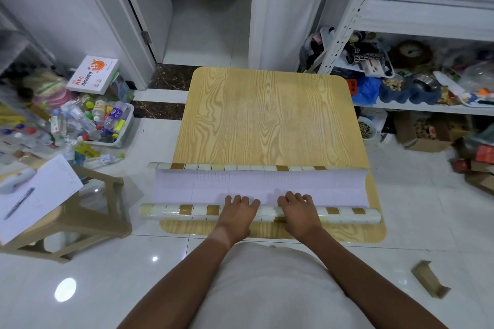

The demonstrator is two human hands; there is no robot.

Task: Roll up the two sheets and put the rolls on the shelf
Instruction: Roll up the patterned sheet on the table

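A sheet (262, 185) lies across the near part of the wooden table (264, 120), pale lilac backing up. Its near part is wound into a roll (184, 211) patterned with white and gold tiles. The far edge (240, 167) curls up and shows the same tile pattern. My left hand (239, 208) and my right hand (296, 207) rest side by side on top of the roll's middle, fingers spread forward onto the flat backing. A white metal shelf unit (358, 2) stands at the back right. No second sheet is visible.
A beige stool (88, 216) with paper, a pen and a mouse stands to the left. A bin of bottles (101, 123) sits beyond it. The shelf's lower level (417, 80) holds clutter, with boxes on the floor below. A cardboard scrap (430, 279) lies on the floor at the right.
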